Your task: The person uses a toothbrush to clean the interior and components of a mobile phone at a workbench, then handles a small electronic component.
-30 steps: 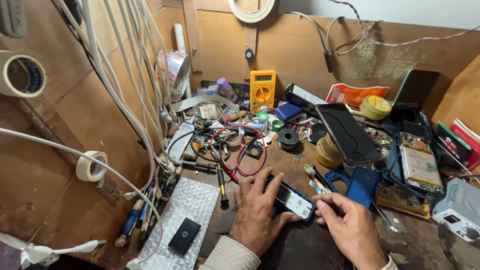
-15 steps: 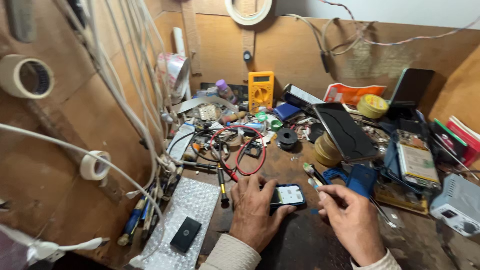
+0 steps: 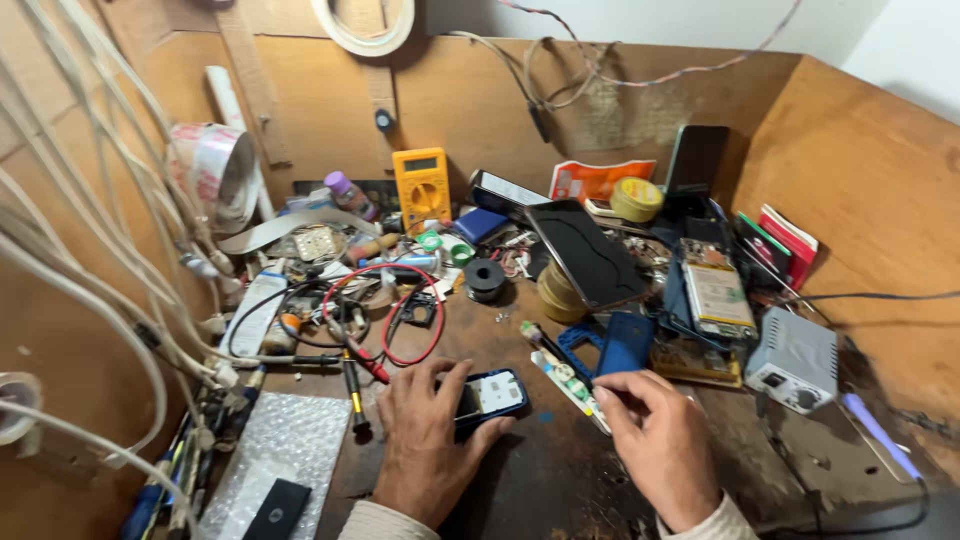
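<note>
Beyond the fingers, a yellow multimeter [image 3: 421, 187] leans at the back wall. Red and black probe leads [image 3: 385, 318] coil just above the fingertips. A grey box [image 3: 795, 357] sits right of them, bubble wrap [image 3: 275, 455] left.

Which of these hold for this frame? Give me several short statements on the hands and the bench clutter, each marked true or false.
1. The left hand holds a small phone against the workbench. True.
2. The right hand rests on the yellow multimeter. False: the multimeter stands at the back of the bench, far from both hands.
3. A sheet of bubble wrap lies left of the left hand, with a flat black piece on it. True.
4. The red wire loop lies on the right side of the bench by the grey box. False: it lies left of centre, just behind the left hand.
5. A roll of yellow tape sits near the back wall. True.
</note>
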